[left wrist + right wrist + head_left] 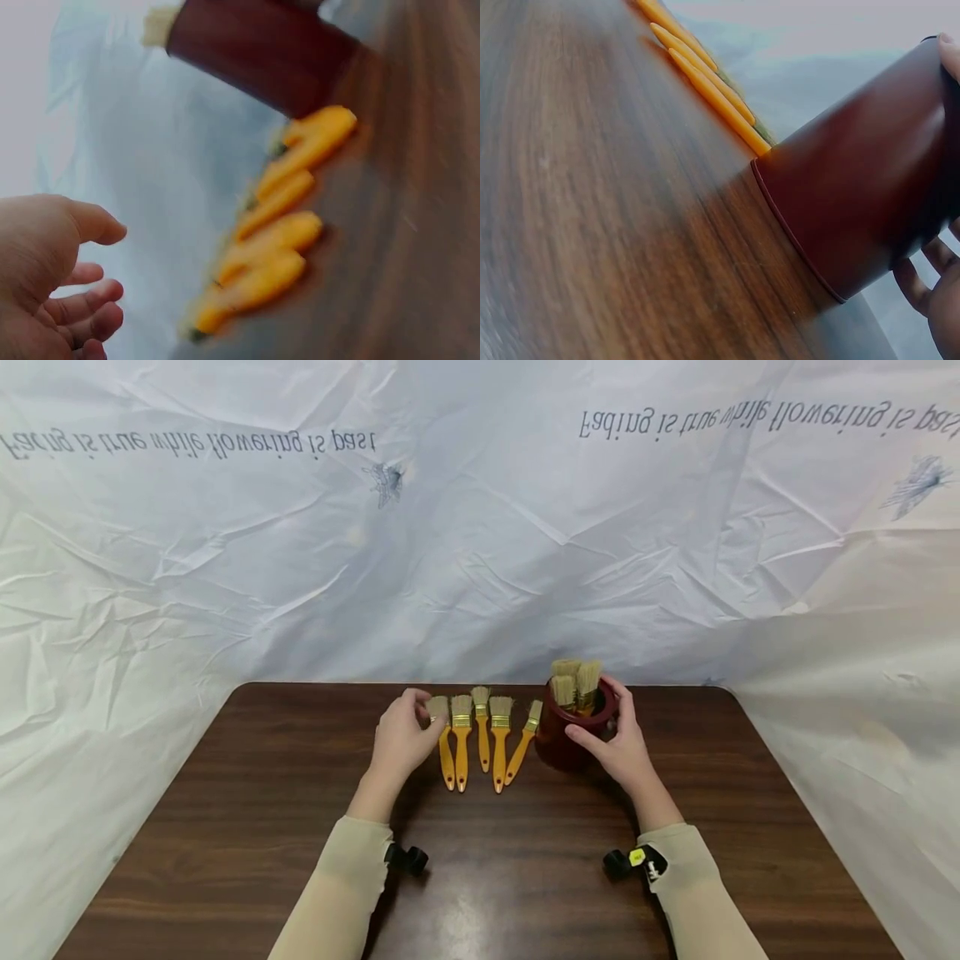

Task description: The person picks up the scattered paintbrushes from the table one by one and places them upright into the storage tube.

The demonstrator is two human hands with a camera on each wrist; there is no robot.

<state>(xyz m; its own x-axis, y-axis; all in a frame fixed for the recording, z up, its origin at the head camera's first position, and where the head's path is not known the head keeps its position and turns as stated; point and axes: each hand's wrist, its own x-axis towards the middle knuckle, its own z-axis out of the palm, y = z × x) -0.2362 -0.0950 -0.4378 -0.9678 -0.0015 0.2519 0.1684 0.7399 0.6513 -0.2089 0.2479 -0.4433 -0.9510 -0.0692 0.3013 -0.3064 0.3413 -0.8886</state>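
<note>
My right hand (624,750) grips a dark red cylindrical pot (557,742), thumb at the near side of the rim and fingers round its right side. The pot stands upright, and three paintbrushes (589,677) stick out of it bristles up. To its left lie several paintbrushes with orange handles (499,752) in a row, bristles away from me. By the bristles of the leftmost paintbrush (446,756) is my left hand (401,735). In the left wrist view, thumb and loosely bent fingers are apart, with nothing between them; the orange handles (274,247) are blurred.
The dark brown wooden table (480,868) has rounded far corners. A creased white sheet (480,568) with printed lettering hangs right behind it and along both sides. A black wrist camera (408,860) is strapped at the left sleeve, another wrist camera (618,863) at the right.
</note>
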